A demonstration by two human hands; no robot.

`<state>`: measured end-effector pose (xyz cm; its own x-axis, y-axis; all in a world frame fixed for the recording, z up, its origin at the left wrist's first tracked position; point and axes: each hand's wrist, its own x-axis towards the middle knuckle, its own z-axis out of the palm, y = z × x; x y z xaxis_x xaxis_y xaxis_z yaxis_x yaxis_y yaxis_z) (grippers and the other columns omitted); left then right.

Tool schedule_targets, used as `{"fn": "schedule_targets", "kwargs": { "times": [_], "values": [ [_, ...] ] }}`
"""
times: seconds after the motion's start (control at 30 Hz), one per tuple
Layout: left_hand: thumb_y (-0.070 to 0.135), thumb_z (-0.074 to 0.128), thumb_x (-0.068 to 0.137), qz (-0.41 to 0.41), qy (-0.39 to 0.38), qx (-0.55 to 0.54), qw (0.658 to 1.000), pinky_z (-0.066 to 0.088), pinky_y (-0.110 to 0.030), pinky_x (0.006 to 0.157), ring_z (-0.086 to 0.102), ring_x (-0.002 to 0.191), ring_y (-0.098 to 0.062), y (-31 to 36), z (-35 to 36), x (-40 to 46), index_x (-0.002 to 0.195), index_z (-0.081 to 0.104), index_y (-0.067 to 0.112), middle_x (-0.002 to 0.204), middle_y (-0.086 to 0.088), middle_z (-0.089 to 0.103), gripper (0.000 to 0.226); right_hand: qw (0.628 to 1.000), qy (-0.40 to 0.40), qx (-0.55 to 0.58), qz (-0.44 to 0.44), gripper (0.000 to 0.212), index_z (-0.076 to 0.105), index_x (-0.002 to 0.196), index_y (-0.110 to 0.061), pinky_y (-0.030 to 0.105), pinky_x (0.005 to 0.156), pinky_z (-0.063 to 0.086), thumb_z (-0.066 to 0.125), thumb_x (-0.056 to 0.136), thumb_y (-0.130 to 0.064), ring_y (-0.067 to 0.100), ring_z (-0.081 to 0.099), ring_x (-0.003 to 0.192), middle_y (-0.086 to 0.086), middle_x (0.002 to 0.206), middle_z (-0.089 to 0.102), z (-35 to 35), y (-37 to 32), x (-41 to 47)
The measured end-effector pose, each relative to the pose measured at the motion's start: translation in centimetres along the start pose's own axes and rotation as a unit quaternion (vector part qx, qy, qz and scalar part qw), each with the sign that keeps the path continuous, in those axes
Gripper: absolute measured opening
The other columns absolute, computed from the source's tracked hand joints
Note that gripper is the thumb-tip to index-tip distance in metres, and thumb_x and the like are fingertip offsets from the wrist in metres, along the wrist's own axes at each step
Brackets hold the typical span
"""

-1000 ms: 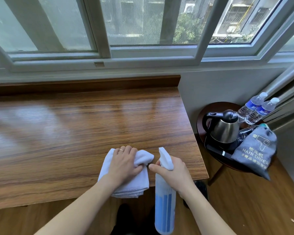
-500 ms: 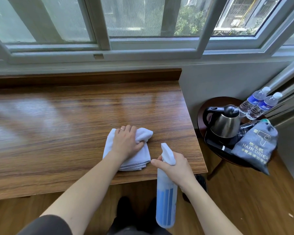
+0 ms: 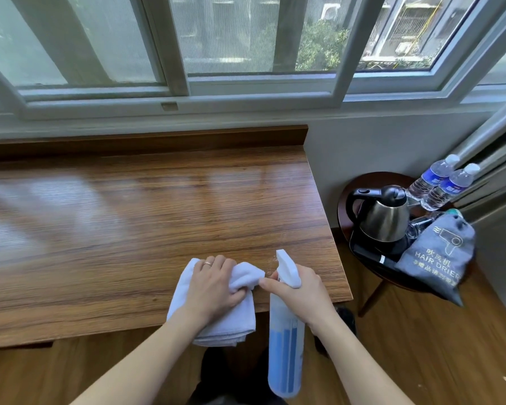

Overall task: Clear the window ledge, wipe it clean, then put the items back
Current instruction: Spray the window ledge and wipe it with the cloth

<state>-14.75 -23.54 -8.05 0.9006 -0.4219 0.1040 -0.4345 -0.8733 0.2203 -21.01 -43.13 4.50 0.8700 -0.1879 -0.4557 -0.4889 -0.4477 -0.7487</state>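
Observation:
The wooden window ledge (image 3: 146, 223) is bare and glossy, running under the window. My left hand (image 3: 214, 285) lies on a folded white cloth (image 3: 225, 325) at the ledge's front edge near its right end, fingers curled into the cloth's top fold. My right hand (image 3: 301, 293) grips the neck of a blue spray bottle (image 3: 285, 355) with a white nozzle, held upright just in front of the ledge edge, to the right of the cloth.
A small round dark table (image 3: 351, 197) stands right of the ledge. It carries a steel kettle (image 3: 384, 219), two water bottles (image 3: 441, 182) and a grey hair-dryer bag (image 3: 438, 255). White window frames (image 3: 176, 97) rise behind the ledge. Wooden floor lies below.
My left hand has slid the cloth back toward the ledge's front edge and slightly right. The spray bottle in my right hand has stayed beside it.

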Motion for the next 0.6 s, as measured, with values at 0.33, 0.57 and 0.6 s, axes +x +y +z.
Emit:
{"fn": "schedule_targets", "kwargs": {
  "times": [0.33,0.57,0.6],
  "values": [
    [0.061,0.044,0.066,-0.02,-0.026,0.026,0.999,0.045,-0.042,0.07,0.06,0.079,-0.031,-1.4,-1.0,6.5,0.089,0.061,0.013,0.086,-0.005,0.061,0.056,1.0,-0.001,-0.018,0.001,0.03,0.066,0.076,-0.023,0.025,0.063,0.044,0.076,0.077,-0.05,0.008,0.06,0.073,-0.003,0.076,0.067,-0.1,0.9,-0.6],
    [0.063,0.039,0.067,-0.06,-0.036,0.025,0.997,0.043,-0.042,0.08,0.059,0.091,-0.031,-1.3,-1.0,8.1,0.096,0.06,0.014,0.094,-0.005,0.063,0.06,1.0,0.001,0.0,0.013,0.031,0.066,0.076,-0.023,0.026,0.064,0.045,0.077,0.075,-0.053,0.007,0.059,0.07,-0.004,0.073,0.066,-0.3,1.9,-1.0],
    [0.062,0.039,0.067,-0.063,-0.035,0.024,0.997,0.042,-0.042,0.081,0.058,0.091,-0.031,-1.2,-1.0,7.8,0.096,0.059,0.015,0.094,-0.004,0.063,0.06,1.0,0.001,0.0,0.014,0.031,0.066,0.076,-0.023,0.027,0.064,0.045,0.077,0.075,-0.053,0.008,0.059,0.071,-0.003,0.074,0.066,-0.3,2.0,-1.0]
  ]
}}
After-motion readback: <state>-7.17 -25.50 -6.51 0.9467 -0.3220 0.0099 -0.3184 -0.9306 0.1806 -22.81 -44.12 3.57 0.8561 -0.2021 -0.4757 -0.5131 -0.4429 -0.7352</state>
